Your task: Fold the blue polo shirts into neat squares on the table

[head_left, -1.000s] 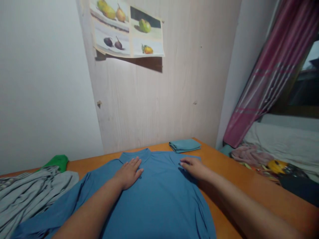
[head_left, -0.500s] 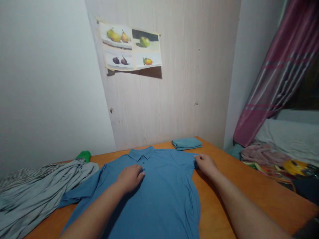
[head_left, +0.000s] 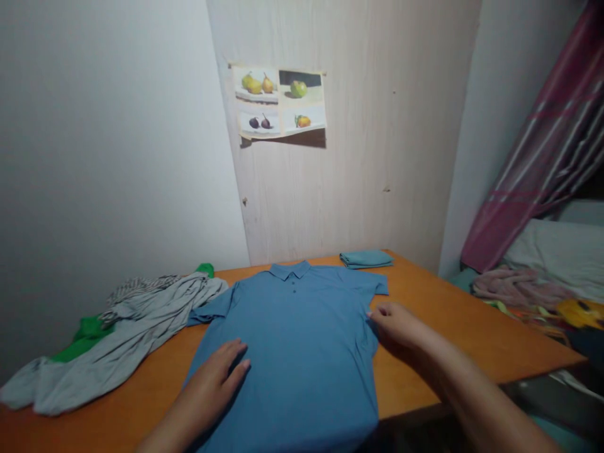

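Observation:
A blue short-sleeved polo shirt (head_left: 292,352) lies spread on the orange-brown table, its collar toward the wall and its lower part toward me. My left hand (head_left: 218,371) rests over the left side of the shirt's front, fingers stretched and holding nothing. At the shirt's right side edge, just below the sleeve, my right hand (head_left: 394,324) has its fingers pinched on the fabric. Small creases run down from that spot. Both sleeves stick out sideways, and the left one reaches up to a grey garment.
The grey garment (head_left: 141,327) lies heaped at the left with green cloth (head_left: 87,336) beneath it. A folded teal cloth (head_left: 367,258) sits at the table's (head_left: 438,321) far right corner. Beyond its right edge are a pink curtain (head_left: 514,182) and piled fabrics (head_left: 519,286).
My right hand has moved from the right sleeve's end down to the shirt's side edge. My left hand has slid nearer to me, away from the buttons. The view has shifted left.

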`<action>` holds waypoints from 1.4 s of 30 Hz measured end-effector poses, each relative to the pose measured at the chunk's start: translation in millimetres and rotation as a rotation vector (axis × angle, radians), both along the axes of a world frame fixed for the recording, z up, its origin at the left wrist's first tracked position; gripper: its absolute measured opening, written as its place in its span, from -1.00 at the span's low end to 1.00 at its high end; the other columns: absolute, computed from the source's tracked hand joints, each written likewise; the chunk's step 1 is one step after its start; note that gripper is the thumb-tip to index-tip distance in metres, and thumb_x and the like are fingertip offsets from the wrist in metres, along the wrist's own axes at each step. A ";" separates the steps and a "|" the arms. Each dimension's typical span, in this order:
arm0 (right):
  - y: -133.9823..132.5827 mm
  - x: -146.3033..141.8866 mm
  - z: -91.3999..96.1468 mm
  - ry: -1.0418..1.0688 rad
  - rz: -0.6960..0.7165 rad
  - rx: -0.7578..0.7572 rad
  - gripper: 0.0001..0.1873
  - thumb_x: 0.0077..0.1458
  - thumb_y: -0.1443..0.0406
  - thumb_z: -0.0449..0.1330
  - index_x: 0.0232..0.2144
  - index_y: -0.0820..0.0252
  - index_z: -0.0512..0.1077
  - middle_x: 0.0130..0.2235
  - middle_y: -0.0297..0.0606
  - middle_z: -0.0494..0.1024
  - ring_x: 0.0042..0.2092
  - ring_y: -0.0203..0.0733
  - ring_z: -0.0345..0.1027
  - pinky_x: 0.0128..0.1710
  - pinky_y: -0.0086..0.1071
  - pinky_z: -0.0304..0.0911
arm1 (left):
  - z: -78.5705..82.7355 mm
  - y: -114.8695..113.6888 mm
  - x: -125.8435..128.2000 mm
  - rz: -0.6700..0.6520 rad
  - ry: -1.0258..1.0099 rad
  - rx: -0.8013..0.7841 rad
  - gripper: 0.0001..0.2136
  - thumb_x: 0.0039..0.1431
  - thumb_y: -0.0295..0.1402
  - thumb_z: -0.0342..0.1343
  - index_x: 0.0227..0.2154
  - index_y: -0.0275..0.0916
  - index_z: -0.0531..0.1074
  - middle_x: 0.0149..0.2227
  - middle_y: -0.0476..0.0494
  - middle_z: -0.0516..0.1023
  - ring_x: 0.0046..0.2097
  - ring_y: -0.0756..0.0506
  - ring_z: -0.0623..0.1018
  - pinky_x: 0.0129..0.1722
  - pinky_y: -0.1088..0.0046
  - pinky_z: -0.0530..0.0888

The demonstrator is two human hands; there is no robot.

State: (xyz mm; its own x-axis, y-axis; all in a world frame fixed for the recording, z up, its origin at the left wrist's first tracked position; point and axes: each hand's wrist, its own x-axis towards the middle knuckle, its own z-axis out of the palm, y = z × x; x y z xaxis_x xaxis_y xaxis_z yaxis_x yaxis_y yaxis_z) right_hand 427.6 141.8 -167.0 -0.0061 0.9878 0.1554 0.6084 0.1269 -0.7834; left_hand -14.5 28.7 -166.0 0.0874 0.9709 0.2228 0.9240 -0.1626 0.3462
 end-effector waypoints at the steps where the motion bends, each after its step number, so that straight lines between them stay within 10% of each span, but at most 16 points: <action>1: -14.4 1.8 -3.5 -0.018 0.003 -0.015 -0.64 0.09 0.16 0.22 -0.65 0.17 0.30 -0.65 -0.41 0.27 -0.55 -0.35 0.03 -0.52 -0.40 -0.20 | -3.9 -5.2 -4.2 0.010 -0.005 0.016 -0.43 0.27 0.04 -0.10 0.15 -0.22 0.46 0.26 -0.22 0.40 0.30 -0.27 0.35 0.33 0.07 0.23; 13: -92.2 -50.8 1.6 -0.299 -0.064 0.021 -0.82 -0.03 0.20 0.27 -0.56 0.12 0.38 -0.55 -0.35 0.40 -0.47 -0.27 0.18 -0.48 -0.39 -0.15 | -13.0 -10.1 -3.7 0.019 0.057 0.083 -0.40 0.26 0.03 -0.09 0.15 -0.31 0.45 0.24 -0.29 0.41 0.30 -0.30 0.35 0.31 0.03 0.25; 20: -83.0 -69.4 2.1 0.838 -0.059 -0.080 -0.80 -0.06 0.33 0.18 -0.60 0.12 0.21 -0.63 -0.47 0.22 -0.59 -0.37 0.05 -0.60 -0.48 -0.05 | -10.4 -8.9 -1.7 0.018 0.040 0.060 -0.38 0.25 0.03 -0.10 0.16 -0.32 0.44 0.25 -0.29 0.41 0.31 -0.28 0.33 0.33 0.08 0.23; 27: -86.6 -54.8 12.9 1.324 0.157 -0.339 -0.85 0.03 0.31 0.12 -0.54 0.14 0.23 -0.64 -0.46 0.23 -0.68 -0.42 -0.03 -0.73 -0.55 -0.08 | -8.9 -7.4 -0.2 0.008 0.044 0.034 -0.37 0.26 0.04 -0.11 0.19 -0.33 0.40 0.28 -0.31 0.37 0.33 -0.30 0.30 0.34 0.04 0.18; 38: -80.8 -15.4 2.4 0.222 -0.151 -0.064 -0.84 -0.19 0.45 0.19 -0.60 0.14 0.27 -0.65 -0.46 0.27 -0.60 -0.39 0.02 -0.57 -0.47 -0.19 | -4.0 -10.8 2.8 0.012 0.044 0.026 -0.36 0.27 0.05 -0.13 0.19 -0.34 0.39 0.28 -0.32 0.37 0.33 -0.29 0.30 0.34 0.08 0.17; 42: -77.3 -16.6 0.7 -0.244 -0.059 0.009 -0.81 -0.08 0.36 0.23 -0.65 0.16 0.32 -0.62 -0.40 0.33 -0.54 -0.35 0.12 -0.52 -0.42 -0.15 | -5.1 -9.8 1.4 0.015 0.042 0.024 -0.36 0.27 0.05 -0.13 0.19 -0.34 0.39 0.28 -0.32 0.36 0.33 -0.28 0.29 0.35 0.10 0.16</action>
State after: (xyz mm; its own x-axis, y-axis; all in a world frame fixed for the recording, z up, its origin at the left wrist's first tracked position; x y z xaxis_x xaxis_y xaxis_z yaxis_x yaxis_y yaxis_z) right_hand 411.0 64.5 -166.3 0.0132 0.9862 0.1649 0.7857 0.0917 -0.6117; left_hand -13.1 18.9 -171.1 0.0831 0.9667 0.2422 0.9401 -0.1567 0.3028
